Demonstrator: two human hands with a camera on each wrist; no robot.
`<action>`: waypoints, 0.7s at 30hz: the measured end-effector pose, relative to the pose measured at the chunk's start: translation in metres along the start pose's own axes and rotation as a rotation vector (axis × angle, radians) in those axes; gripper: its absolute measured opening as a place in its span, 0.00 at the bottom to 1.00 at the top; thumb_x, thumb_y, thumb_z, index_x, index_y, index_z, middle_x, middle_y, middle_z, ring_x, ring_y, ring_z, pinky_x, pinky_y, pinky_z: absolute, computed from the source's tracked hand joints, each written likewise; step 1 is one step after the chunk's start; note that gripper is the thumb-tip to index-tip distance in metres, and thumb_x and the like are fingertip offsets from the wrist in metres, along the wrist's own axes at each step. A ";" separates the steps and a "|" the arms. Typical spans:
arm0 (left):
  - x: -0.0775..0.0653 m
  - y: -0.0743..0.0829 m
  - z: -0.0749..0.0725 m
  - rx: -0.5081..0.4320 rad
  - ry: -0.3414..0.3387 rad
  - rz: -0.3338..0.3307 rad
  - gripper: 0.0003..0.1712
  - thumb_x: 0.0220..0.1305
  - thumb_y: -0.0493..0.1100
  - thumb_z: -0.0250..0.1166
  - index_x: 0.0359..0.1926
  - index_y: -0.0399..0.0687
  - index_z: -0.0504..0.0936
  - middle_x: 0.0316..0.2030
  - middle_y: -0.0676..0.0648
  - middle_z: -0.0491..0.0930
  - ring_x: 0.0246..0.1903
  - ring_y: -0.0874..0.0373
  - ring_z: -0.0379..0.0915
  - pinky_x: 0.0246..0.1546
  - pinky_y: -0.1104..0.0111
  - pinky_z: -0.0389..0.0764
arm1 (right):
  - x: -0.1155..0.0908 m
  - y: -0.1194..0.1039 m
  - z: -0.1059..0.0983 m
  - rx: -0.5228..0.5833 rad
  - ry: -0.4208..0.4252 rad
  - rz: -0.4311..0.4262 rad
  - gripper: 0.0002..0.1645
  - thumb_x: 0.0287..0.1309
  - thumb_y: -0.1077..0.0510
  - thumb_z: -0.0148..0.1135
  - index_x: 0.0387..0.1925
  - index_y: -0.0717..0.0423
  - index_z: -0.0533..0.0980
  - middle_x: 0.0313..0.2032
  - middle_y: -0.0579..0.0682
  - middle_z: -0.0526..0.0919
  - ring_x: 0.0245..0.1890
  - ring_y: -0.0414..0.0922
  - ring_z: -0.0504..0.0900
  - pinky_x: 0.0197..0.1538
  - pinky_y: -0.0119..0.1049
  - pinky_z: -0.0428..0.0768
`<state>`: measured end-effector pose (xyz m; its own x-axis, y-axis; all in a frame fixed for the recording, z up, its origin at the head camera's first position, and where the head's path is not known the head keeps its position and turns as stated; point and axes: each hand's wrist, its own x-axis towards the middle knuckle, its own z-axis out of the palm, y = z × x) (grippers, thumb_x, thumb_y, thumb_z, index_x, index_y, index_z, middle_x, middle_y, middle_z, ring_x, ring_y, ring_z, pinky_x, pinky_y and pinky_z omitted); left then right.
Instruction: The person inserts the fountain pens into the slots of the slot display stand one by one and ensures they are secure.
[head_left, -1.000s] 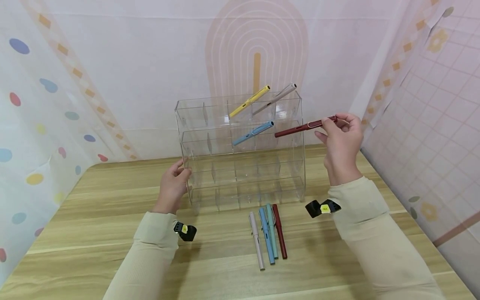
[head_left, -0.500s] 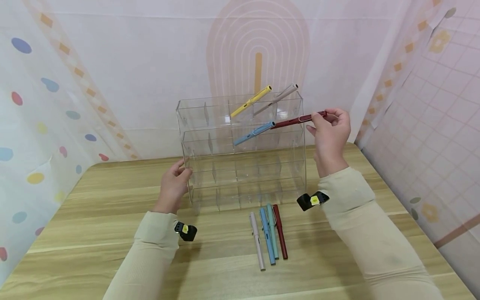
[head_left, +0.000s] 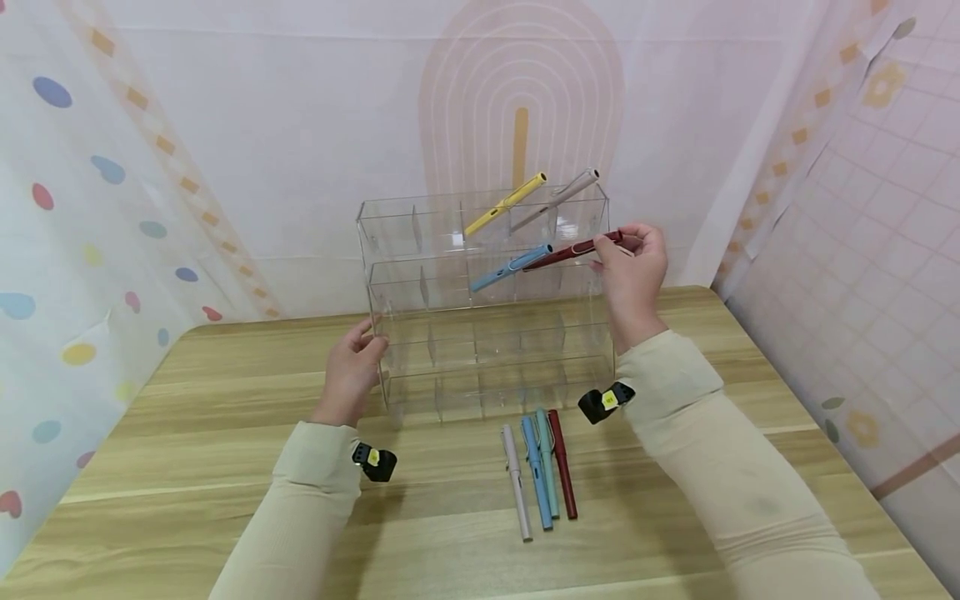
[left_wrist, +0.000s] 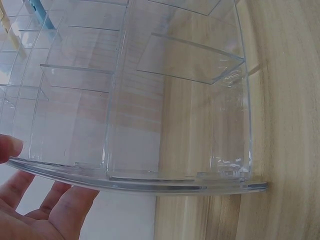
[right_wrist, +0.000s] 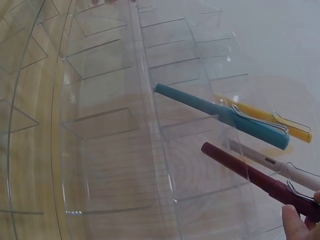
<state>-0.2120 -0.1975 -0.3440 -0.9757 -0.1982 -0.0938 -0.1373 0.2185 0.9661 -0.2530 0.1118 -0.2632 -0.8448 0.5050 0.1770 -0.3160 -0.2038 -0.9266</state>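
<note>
My right hand [head_left: 636,271] pinches a dark red pen [head_left: 564,254] near its cap end, the other end slanting down to the left. The pen lies at the second tier of a clear acrylic rack [head_left: 450,362], beside a blue pen [head_left: 510,268] resting there. In the right wrist view the red pen [right_wrist: 232,162] runs roughly parallel to the blue one [right_wrist: 200,105], apart from it. My left hand [head_left: 352,367] grips the rack's left side panel [left_wrist: 145,186], thumb on one face and fingers on the other. A yellow pen [head_left: 504,205] and a grey pen [head_left: 558,200] lean in the top tier.
On the wooden table [head_left: 225,467], before the rack, lie a pale grey pen [head_left: 516,483], a blue pen [head_left: 537,475], a teal pen [head_left: 548,467] and another dark red pen [head_left: 564,467]. Patterned cloth [head_left: 315,125] hangs behind and at both sides.
My right hand has moved left with the dark red pen, bringing it from the rack's right side to beside the blue pen in the second tier. My left hand keeps its grip.
</note>
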 end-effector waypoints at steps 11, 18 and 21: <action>-0.001 0.000 0.000 -0.003 -0.003 -0.006 0.30 0.72 0.43 0.48 0.73 0.54 0.60 0.60 0.40 0.66 0.50 0.56 0.61 0.47 0.62 0.76 | -0.003 0.012 0.009 -0.036 -0.016 0.033 0.15 0.56 0.72 0.60 0.35 0.52 0.67 0.33 0.47 0.69 0.32 0.39 0.76 0.33 0.30 0.82; -0.001 0.000 0.000 -0.018 -0.008 -0.004 0.30 0.72 0.43 0.48 0.73 0.54 0.59 0.62 0.39 0.65 0.55 0.53 0.60 0.54 0.55 0.74 | -0.004 0.015 0.011 -0.054 -0.023 0.030 0.14 0.56 0.72 0.60 0.38 0.54 0.68 0.34 0.47 0.70 0.32 0.38 0.77 0.33 0.31 0.82; -0.001 0.000 -0.001 -0.016 -0.004 -0.005 0.30 0.72 0.42 0.47 0.73 0.54 0.59 0.62 0.39 0.65 0.56 0.52 0.60 0.54 0.55 0.74 | -0.004 0.016 0.011 -0.067 -0.029 0.034 0.14 0.57 0.72 0.60 0.38 0.53 0.68 0.34 0.47 0.70 0.33 0.38 0.77 0.31 0.28 0.81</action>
<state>-0.2106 -0.1979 -0.3440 -0.9756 -0.1955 -0.0997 -0.1395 0.2019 0.9694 -0.2595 0.0970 -0.2753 -0.8667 0.4746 0.1539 -0.2583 -0.1629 -0.9522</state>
